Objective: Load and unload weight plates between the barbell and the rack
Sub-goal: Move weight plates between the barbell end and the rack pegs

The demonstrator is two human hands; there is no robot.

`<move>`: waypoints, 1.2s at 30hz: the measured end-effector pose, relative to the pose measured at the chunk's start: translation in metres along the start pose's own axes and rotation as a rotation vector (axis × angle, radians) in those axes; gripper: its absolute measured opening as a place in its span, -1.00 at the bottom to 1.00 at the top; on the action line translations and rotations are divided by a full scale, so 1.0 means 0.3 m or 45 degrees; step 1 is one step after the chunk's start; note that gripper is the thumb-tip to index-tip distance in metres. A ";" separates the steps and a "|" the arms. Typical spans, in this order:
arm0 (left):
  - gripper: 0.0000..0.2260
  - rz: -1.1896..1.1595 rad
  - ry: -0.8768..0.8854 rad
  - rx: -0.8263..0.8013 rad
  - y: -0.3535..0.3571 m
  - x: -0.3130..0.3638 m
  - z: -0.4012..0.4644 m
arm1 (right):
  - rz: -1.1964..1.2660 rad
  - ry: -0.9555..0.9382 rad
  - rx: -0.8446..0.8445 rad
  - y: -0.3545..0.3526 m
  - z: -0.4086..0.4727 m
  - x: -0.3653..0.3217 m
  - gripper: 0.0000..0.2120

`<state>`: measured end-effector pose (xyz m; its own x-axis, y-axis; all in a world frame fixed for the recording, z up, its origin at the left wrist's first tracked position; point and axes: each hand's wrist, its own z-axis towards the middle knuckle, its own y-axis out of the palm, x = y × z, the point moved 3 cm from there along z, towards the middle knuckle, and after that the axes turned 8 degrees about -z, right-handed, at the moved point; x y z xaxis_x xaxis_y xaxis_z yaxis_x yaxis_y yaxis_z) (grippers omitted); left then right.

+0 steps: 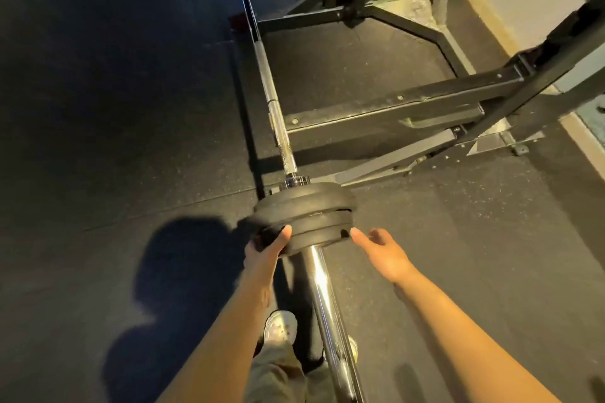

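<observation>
Black rubber-coated weight plates (304, 216), a small stack of them, sit on the chromed sleeve of the barbell (322, 291), pushed up against its collar, with the left hand (265, 253) curled round the stack's near-left rim and the right hand (381, 252) open, fingertips at the right rim and holding nothing. They look dense and stiff, best taken at opposite rims. Bare sleeve toward the person leaves room to slide off; the rack (393, 108) frame stands beyond the plates.

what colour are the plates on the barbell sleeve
Matte black weight plates, seen in the head view, stacked on the shiny chrome sleeve.
</observation>
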<state>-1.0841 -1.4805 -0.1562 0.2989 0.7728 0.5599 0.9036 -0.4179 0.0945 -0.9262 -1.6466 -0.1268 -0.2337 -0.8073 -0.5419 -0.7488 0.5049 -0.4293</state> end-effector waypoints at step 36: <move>-0.42 -0.103 0.004 -0.155 -0.021 -0.156 0.077 | 0.093 -0.106 0.106 0.229 0.014 0.025 0.27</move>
<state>-1.0967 -1.5029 -0.2020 0.2255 0.8051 0.5486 0.8807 -0.4093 0.2385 -0.9768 -1.6166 -0.1635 -0.2308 -0.7411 -0.6305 -0.6769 0.5878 -0.4431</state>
